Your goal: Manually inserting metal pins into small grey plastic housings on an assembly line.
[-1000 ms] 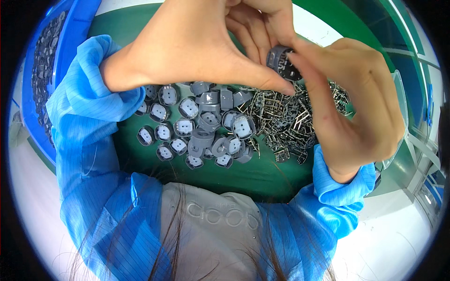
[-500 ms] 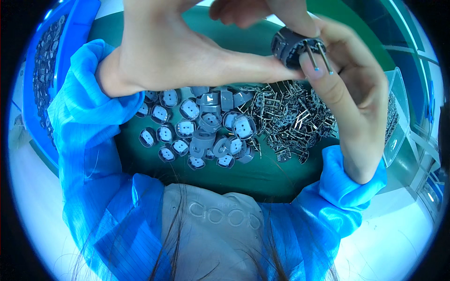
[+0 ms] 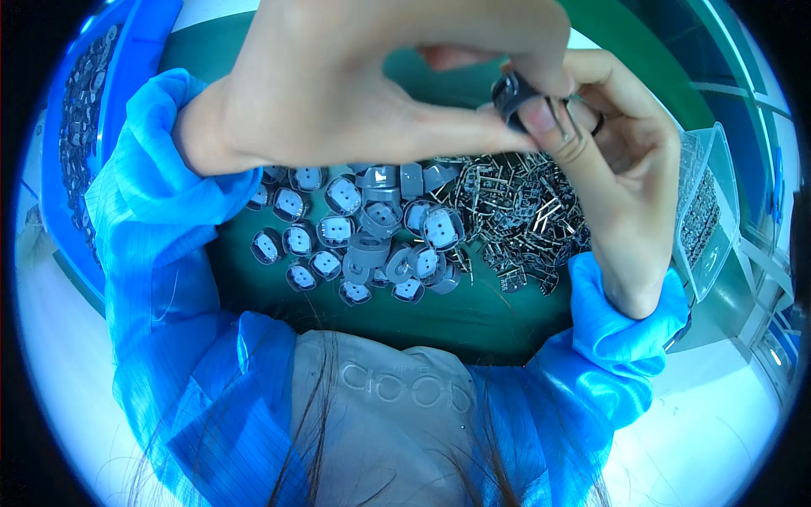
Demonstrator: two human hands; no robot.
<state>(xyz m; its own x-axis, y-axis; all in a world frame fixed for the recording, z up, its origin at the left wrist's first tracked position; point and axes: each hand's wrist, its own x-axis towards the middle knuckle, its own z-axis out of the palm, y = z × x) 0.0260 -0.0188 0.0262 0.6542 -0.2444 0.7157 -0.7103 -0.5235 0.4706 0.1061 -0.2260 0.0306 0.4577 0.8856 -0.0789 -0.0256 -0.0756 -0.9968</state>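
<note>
Up at the top of the head view, both my hands meet around a dark plug housing (image 3: 508, 96) with two metal prongs. My left hand (image 3: 363, 89) grips its left side between thumb and curled fingers. The thumb of my right hand (image 3: 621, 160) presses against the prong side, its other fingers bent behind. A dark band shows on one right finger. Fingers cover much of the plug. Below the hands lie several grey plug housings (image 3: 336, 230) with pale faces, some stacked. Beside them is a heap of small circuit boards with metal pins (image 3: 528, 211).
The parts lie on a green work surface (image 3: 405, 325). A blue bin (image 3: 139, 72) holding many dark parts stands at the left. On the right is a clear plastic box (image 3: 716, 245) with small metallic pieces inside.
The plug has turned between my fingers, so its prongs show less. My right hand has shifted left and closer in; my left fingers have come down over the plug.
</note>
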